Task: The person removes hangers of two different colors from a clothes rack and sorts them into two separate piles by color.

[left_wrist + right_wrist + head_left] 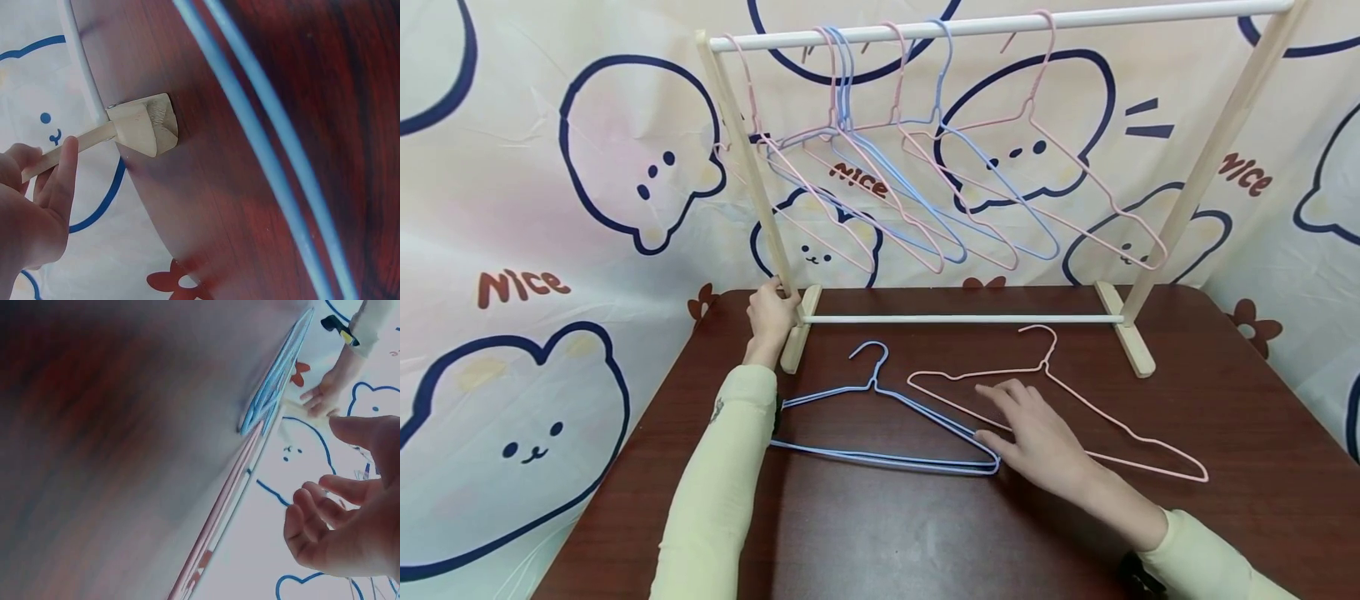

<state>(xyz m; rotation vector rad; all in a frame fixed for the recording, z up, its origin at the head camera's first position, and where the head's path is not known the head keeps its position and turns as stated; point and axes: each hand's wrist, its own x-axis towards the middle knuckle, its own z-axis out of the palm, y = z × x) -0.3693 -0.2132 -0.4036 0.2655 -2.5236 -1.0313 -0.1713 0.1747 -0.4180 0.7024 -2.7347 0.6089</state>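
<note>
My left hand (771,317) grips the lower part of the rack's left wooden post (765,200); the left wrist view shows its fingers around the post (94,136). My right hand (1037,435) hovers over the table with its fingers loosely spread and nothing held, as the right wrist view also shows. Under and beside it lies a pink hanger (1093,408). To its left are blue hangers (925,406), stacked almost in line, their left end hidden behind my left forearm. Several pink and blue hangers (987,162) hang from the rack's white top rail (1105,17).
The rack stands at the back of the dark brown table (880,533), on wooden feet (1126,332) joined by a white lower bar (962,318). Behind it hangs a pale curtain (647,308) printed with cartoon bears.
</note>
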